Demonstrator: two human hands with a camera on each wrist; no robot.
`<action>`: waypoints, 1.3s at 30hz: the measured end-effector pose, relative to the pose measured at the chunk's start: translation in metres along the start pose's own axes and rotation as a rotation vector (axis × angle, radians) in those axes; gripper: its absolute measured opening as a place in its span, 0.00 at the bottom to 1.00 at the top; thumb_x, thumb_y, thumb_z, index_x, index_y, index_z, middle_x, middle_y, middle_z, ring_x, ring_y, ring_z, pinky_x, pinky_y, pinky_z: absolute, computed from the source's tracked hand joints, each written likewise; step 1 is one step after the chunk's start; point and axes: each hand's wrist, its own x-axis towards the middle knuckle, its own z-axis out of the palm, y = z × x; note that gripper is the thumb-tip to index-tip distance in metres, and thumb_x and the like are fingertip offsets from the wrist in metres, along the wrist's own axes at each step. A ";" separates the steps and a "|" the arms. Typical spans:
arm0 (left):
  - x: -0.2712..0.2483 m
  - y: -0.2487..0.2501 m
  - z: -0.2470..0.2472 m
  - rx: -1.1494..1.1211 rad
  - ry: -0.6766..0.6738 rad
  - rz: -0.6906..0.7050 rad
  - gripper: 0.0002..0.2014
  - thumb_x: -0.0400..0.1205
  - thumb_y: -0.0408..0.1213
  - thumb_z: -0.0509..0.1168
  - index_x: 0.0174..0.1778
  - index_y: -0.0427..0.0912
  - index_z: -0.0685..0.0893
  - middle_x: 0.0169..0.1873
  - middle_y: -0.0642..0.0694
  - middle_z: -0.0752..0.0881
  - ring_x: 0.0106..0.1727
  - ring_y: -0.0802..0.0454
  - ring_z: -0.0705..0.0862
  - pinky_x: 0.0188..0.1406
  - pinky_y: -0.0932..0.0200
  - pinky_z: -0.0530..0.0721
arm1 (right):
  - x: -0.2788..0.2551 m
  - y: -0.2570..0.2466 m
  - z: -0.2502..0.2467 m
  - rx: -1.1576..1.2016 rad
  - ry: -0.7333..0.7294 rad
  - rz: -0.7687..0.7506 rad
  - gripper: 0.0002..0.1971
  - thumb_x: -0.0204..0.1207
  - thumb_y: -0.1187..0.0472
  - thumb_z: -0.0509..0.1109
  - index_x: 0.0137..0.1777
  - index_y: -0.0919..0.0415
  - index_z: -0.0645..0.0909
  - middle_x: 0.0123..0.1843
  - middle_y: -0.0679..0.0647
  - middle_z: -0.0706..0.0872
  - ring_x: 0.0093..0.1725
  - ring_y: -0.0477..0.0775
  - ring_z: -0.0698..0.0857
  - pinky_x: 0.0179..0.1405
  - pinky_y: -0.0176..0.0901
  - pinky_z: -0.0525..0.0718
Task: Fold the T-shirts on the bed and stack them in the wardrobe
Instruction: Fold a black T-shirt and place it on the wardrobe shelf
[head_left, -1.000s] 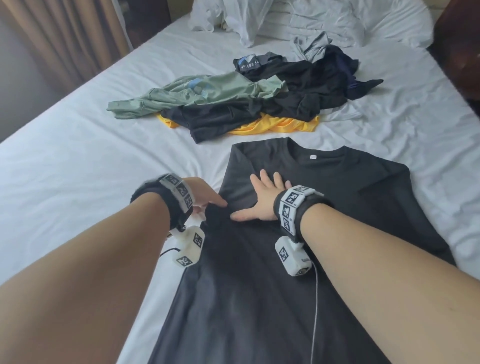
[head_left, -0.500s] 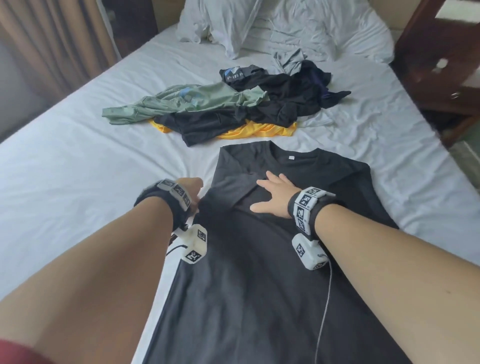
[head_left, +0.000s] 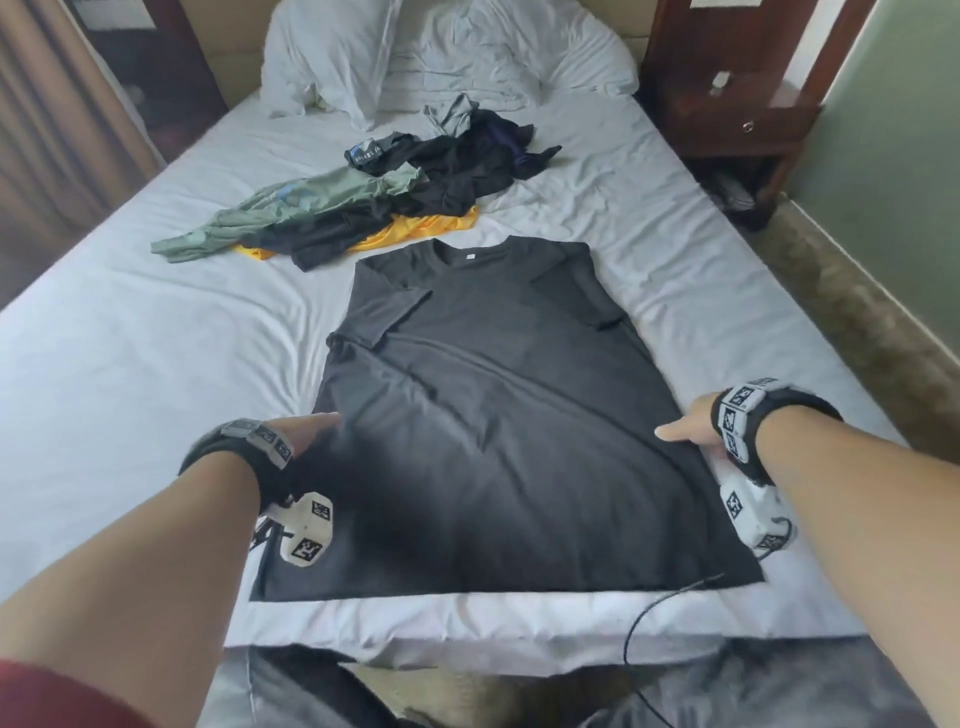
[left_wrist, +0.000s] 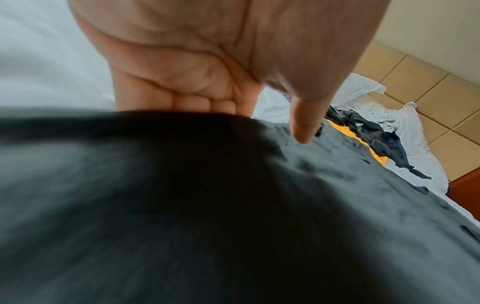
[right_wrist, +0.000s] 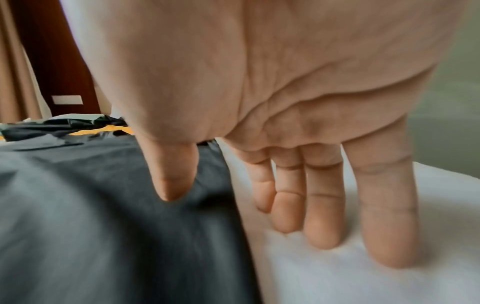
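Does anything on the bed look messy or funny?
Yes. Behind the flat black T-shirt is a jumbled heap of clothes: a green shirt lies crumpled on dark ones, with a yellow one poking out underneath. The flat T-shirt's left sleeve is folded in, and long creases cross its middle.

Head view looks down the bed (head_left: 130, 364); wrist views sit close, sharing it.

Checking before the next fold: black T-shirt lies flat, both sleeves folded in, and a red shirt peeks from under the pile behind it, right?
Not quite. In the head view the shirt under the pile is yellow, not red. The black T-shirt does lie flat with both sleeves folded in.
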 end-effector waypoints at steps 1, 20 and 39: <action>-0.037 0.004 0.007 0.037 -0.006 -0.040 0.47 0.56 0.73 0.80 0.63 0.42 0.86 0.58 0.34 0.89 0.57 0.35 0.88 0.63 0.39 0.85 | -0.007 0.007 0.012 0.053 -0.032 0.010 0.31 0.81 0.32 0.64 0.61 0.62 0.86 0.58 0.63 0.89 0.55 0.60 0.88 0.61 0.45 0.79; -0.230 -0.052 0.033 0.376 0.192 0.007 0.36 0.76 0.55 0.79 0.67 0.28 0.84 0.61 0.29 0.88 0.60 0.32 0.89 0.59 0.43 0.87 | -0.060 0.039 0.070 0.359 0.214 -0.015 0.25 0.85 0.49 0.68 0.72 0.68 0.79 0.61 0.62 0.86 0.57 0.62 0.85 0.47 0.45 0.79; -0.285 -0.127 0.032 0.174 0.274 0.066 0.40 0.70 0.58 0.81 0.64 0.25 0.85 0.37 0.34 0.89 0.42 0.37 0.88 0.40 0.53 0.79 | -0.168 0.046 0.122 0.114 0.309 0.053 0.25 0.80 0.42 0.73 0.67 0.61 0.83 0.66 0.56 0.88 0.65 0.56 0.87 0.60 0.40 0.81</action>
